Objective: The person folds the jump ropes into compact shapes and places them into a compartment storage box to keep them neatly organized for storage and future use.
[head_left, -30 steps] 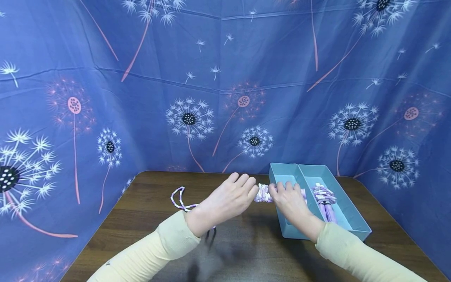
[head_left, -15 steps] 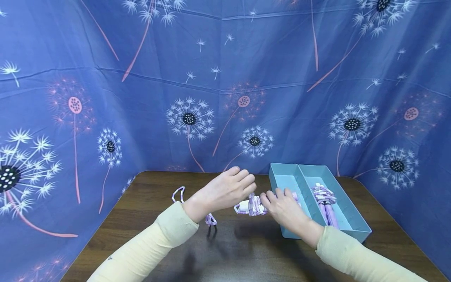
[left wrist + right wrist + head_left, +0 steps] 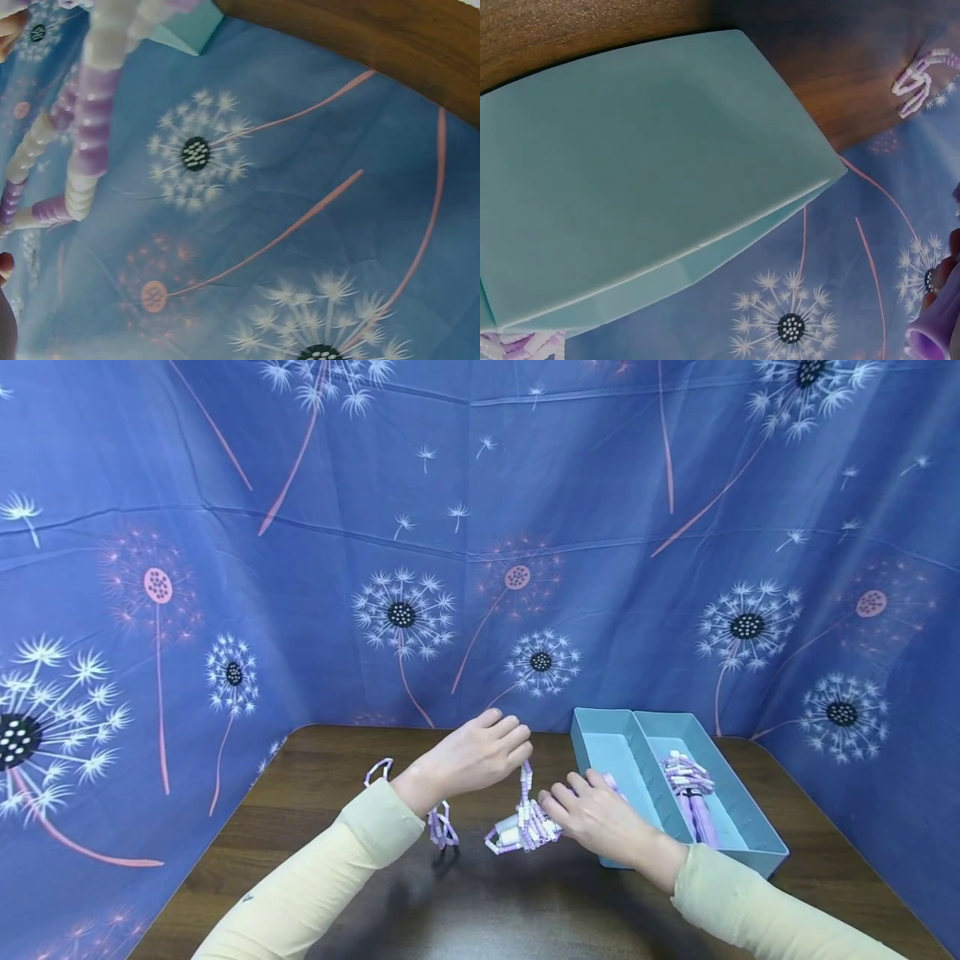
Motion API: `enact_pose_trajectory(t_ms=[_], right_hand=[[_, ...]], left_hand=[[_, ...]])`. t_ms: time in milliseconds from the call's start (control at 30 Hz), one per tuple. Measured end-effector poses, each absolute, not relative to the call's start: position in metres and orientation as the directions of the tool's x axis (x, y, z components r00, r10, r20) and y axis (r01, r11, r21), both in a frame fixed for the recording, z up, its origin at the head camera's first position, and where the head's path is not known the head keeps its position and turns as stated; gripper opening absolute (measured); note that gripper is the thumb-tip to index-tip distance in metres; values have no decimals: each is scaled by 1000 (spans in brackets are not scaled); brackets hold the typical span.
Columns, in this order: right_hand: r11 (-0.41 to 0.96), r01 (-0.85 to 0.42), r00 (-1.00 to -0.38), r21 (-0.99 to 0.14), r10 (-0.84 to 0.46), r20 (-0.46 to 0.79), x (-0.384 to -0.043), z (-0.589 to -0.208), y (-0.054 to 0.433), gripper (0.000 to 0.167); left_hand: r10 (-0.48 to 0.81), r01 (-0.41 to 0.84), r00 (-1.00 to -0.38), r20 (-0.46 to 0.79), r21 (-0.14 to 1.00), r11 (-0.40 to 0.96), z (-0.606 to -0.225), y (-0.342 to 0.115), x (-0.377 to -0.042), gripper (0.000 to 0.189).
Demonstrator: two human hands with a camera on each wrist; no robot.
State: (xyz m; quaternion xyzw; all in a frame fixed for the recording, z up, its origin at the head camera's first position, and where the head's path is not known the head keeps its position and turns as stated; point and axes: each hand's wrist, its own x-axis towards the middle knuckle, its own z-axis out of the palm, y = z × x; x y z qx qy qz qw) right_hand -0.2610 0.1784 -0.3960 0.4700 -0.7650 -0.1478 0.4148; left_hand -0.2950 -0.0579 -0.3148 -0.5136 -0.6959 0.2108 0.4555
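In the head view, a wound bundle of beaded jump rope (image 3: 534, 828), white and purple, is at my right hand (image 3: 600, 810). That hand grips it with curled fingers. In the right wrist view a purple handle (image 3: 931, 331) shows beside the fingertips. My left hand (image 3: 474, 753), higher and to the left, pinches a beaded strand (image 3: 526, 779) that runs down to the bundle. The left wrist view shows this strand (image 3: 94, 127) up close with a bent loop. More beaded loops (image 3: 442, 828) appear below the left wrist; what joins them is hidden behind the arm.
A teal two-part bin (image 3: 651, 777) stands on the wooden table (image 3: 420, 910) to the right. In its right compartment lies another jump rope (image 3: 688, 777), bundled with a black band. One beaded loop (image 3: 380, 766) lies at the table's left. A blue dandelion-print cloth (image 3: 480, 568) hangs behind.
My left hand has moved slightly left and drawn a strand out from the bundle. The right hand has come lower and to the left with the bundle, which now tilts downward.
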Motion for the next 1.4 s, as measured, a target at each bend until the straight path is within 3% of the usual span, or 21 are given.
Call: enact_pose_trajectory(t_ms=[200, 400, 600, 900, 1167, 1400], right_hand=[[480, -626, -148, 614, -847, 511, -259, -392, 178, 26], [467, -636, -6, 615, -799, 601, -256, -387, 173, 25], [484, -613, 115, 625, -728, 676, -255, -370, 167, 22], [466, -618, 148, 633, -722, 676, -254, -362, 166, 23], [463, -661, 183, 591, -664, 725, -256, -357, 166, 22], [477, -676, 200, 563, -616, 762, -259, -345, 169, 26]], left_hand=[[892, 531, -70, 446, -740, 412, -327, -60, -306, 26], [878, 535, -82, 472, -722, 439, -337, -62, -316, 27], [860, 549, -144, 489, -684, 481, -342, -66, -325, 29], [853, 566, -183, 489, -657, 498, -347, -66, -334, 24], [848, 587, -162, 505, -641, 494, -352, -60, -333, 24], [827, 616, -196, 528, -590, 522, -353, -57, -332, 24]])
